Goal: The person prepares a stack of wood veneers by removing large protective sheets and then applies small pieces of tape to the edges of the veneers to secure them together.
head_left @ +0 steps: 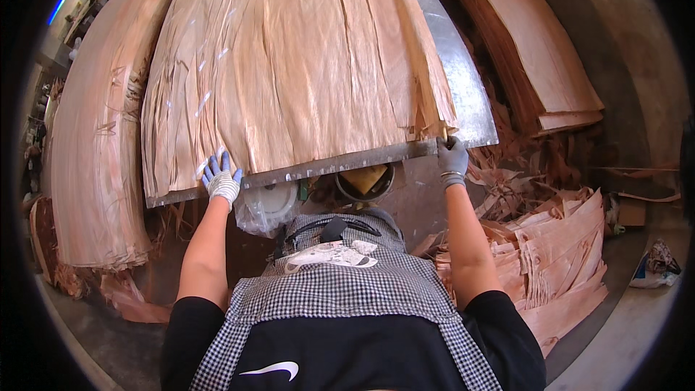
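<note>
Sheets of thin wood veneer, pale brown and rippled, cover a metal-topped table. My left hand, in a blue and white striped glove, lies on the veneer's near edge at the left, its fingers spread. At the near right corner of the veneer is my right hand, in a grey glove, its fingers closed. A small yellowish piece shows at its fingertips; whether that is a tool or a bit of veneer I cannot tell. The veneer edge beside this hand looks ragged.
A tall veneer stack stands at the left, another stack at the far right. Torn veneer scraps are heaped at the lower right. Under the table's near edge sit a dark bucket and a plastic-wrapped white container.
</note>
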Demonstrator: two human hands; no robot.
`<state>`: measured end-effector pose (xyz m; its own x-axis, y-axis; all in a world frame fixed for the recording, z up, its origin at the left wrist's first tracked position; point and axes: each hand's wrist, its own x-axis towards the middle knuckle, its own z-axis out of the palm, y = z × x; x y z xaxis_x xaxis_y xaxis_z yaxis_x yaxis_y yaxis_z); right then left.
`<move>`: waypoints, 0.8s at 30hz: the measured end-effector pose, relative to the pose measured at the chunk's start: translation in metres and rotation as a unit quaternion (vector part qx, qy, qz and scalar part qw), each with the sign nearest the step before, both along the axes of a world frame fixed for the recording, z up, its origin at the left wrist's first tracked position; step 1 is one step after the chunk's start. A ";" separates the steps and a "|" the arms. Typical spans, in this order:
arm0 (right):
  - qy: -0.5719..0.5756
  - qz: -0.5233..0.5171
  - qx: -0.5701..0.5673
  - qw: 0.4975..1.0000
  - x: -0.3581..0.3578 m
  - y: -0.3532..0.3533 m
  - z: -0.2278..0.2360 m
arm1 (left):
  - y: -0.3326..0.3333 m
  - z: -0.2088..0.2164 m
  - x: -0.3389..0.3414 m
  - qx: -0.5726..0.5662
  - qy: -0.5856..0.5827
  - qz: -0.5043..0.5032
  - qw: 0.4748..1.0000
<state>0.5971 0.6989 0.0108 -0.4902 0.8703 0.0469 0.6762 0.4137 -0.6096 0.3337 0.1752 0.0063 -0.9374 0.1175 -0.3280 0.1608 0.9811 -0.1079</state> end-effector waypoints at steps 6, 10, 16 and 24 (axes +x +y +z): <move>0.225 -0.028 -0.148 0.963 0.025 0.015 0.010 | 0.002 0.004 -0.001 0.000 -0.015 0.003 1.000; 0.184 -0.001 -0.078 0.980 0.060 0.037 0.005 | -0.002 0.001 -0.001 0.013 -0.010 0.003 1.000; -0.078 -0.048 0.071 0.993 0.149 0.052 -0.013 | -0.001 -0.001 -0.001 0.027 -0.021 0.016 0.999; 0.168 -0.038 -0.166 0.971 0.110 -0.010 -0.032 | 0.001 0.008 0.001 0.027 -0.032 0.019 0.999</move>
<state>0.7067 0.6889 -0.0215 -0.4303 0.8976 -0.0954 0.4360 0.1142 -0.8927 0.3346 0.1762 0.0146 -0.9186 0.1011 -0.3821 0.1277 0.9908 -0.0448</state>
